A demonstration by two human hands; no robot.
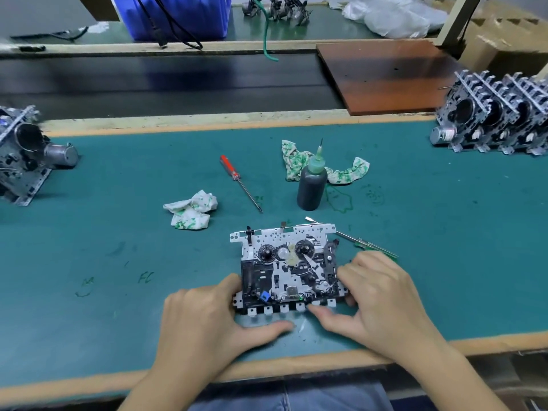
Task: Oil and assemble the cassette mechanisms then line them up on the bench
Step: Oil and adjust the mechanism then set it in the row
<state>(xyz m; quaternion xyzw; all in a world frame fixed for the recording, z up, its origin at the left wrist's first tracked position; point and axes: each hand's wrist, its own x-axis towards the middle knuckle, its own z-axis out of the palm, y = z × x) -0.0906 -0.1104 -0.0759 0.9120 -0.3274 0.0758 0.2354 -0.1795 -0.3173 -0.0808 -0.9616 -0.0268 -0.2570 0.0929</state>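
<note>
The mechanism (289,265) is pinched at both sides by the left hand (204,318) and right hand (382,295); the small spring could be knocked loose.

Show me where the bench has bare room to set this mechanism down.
Bare mat lies between the left mechanism and the crumpled rag, and right of the oil bottle below the lined-up row. The centre is crowded.

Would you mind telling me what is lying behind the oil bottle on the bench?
Behind the oil bottle lies a crumpled white rag stained green, stretching out to both sides. The bottle hides the rag's middle, so I cannot tell whether it is one piece or two, nor what lies directly behind it.
</note>
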